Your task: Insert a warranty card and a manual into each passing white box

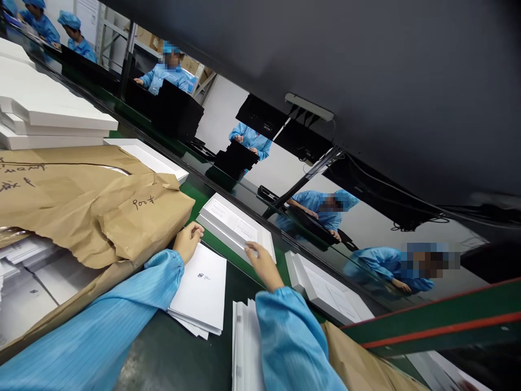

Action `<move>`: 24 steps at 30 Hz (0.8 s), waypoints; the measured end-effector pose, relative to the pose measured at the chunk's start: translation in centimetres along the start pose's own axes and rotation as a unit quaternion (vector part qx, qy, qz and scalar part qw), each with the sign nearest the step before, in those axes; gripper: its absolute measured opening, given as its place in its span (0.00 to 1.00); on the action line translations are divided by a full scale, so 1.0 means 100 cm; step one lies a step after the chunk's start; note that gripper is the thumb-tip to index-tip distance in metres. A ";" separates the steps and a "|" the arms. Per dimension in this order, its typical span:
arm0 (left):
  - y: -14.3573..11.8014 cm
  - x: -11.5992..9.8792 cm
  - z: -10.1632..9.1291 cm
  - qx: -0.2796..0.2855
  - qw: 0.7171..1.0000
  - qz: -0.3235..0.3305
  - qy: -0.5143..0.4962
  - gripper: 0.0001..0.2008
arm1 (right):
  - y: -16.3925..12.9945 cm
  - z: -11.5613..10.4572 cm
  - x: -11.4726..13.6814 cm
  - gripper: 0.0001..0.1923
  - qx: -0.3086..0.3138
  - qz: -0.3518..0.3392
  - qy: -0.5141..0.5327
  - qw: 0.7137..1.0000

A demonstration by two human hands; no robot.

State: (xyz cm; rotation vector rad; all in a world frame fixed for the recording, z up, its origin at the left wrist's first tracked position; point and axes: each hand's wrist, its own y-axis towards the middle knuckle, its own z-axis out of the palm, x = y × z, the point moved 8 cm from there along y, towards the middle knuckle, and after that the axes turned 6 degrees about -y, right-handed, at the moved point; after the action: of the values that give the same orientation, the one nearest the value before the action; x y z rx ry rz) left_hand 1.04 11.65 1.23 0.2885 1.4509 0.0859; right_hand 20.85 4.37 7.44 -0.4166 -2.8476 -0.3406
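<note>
My left hand [188, 243] is loosely closed beside the crumpled brown paper wrap [142, 228], with nothing visible in its fingers. Just below it, a stack of white booklets [205, 296] with a small black logo lies on the dark green table, its lower sheets uneven. My right hand [264, 263] has its fingers stretched out at the near edge of a shallow white box [266, 239]. A printed white sheet [238, 224] lies inside that box. Whether the fingertips touch the box, I cannot tell. More white booklets [244, 347] are piled beside my right sleeve.
White box parts [61, 108] are stacked at the left, above torn brown paper holding booklets [61, 271]. Another white box [329, 290] sits on the green belt at the right. A dark panel [366, 81] hangs overhead. Several people in blue work across the line.
</note>
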 end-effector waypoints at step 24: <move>-0.029 -0.053 0.017 0.016 0.957 0.184 0.223 0.06 | -0.147 0.034 0.026 0.24 -0.077 0.007 0.314 0.946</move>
State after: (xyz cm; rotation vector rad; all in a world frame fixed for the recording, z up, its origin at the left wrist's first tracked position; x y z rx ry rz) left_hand 1.70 7.41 5.82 0.5918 1.8312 0.4545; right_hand 13.29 -7.78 2.08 -0.2873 -2.2016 -0.5773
